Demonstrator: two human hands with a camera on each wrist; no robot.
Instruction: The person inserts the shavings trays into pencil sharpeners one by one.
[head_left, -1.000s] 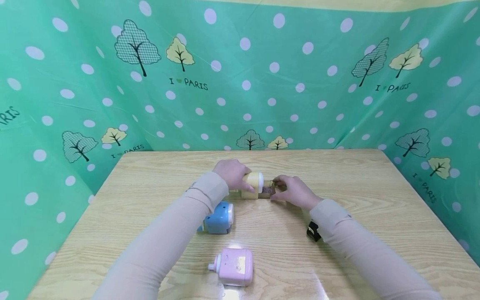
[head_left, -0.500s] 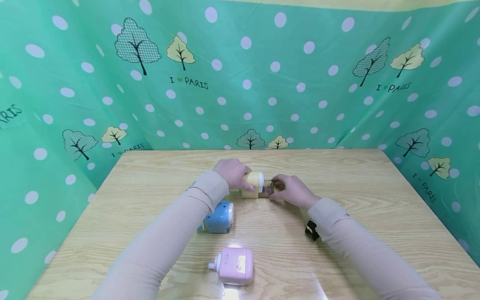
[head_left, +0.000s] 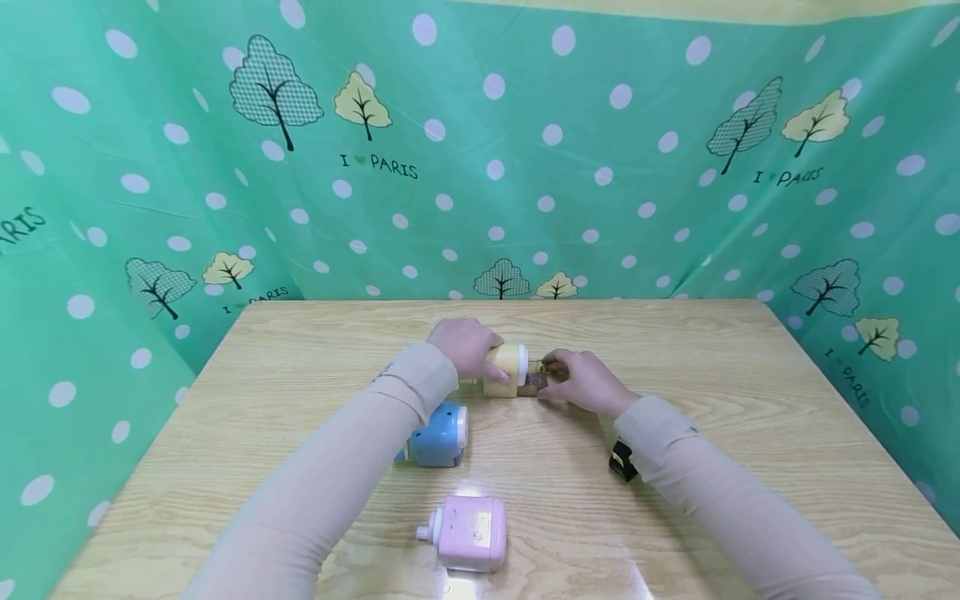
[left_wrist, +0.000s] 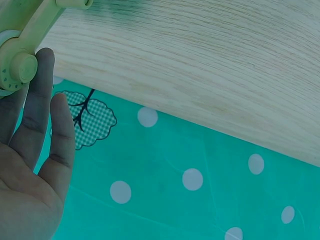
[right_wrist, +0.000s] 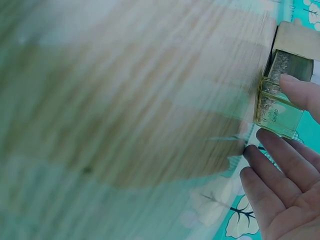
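A yellow pencil sharpener [head_left: 501, 388] with a white rim lies near the far middle of the table, held by my left hand [head_left: 463, 345]. From its right side sticks out a see-through shavings drawer [head_left: 531, 382] with dark shavings inside. The thumb and fingers of my right hand [head_left: 587, 383] pinch the drawer's outer end. In the left wrist view, the sharpener's crank handle [left_wrist: 24, 67] shows beside my fingers. The right wrist view shows the clear drawer [right_wrist: 280, 112] partly out of the body, with my right thumb on it.
A blue pencil sharpener [head_left: 437, 437] sits under my left forearm, partly covered by it. Closer to me is a pink pencil sharpener [head_left: 471, 533]. Beside my right wrist is a small black object [head_left: 622, 462]. A green dotted cloth [head_left: 517, 175] hangs behind the wooden table [head_left: 712, 358].
My right hand has shifted slightly left with the drawer, so a little less of the drawer sticks out. My left hand and the yellow sharpener stay in place.
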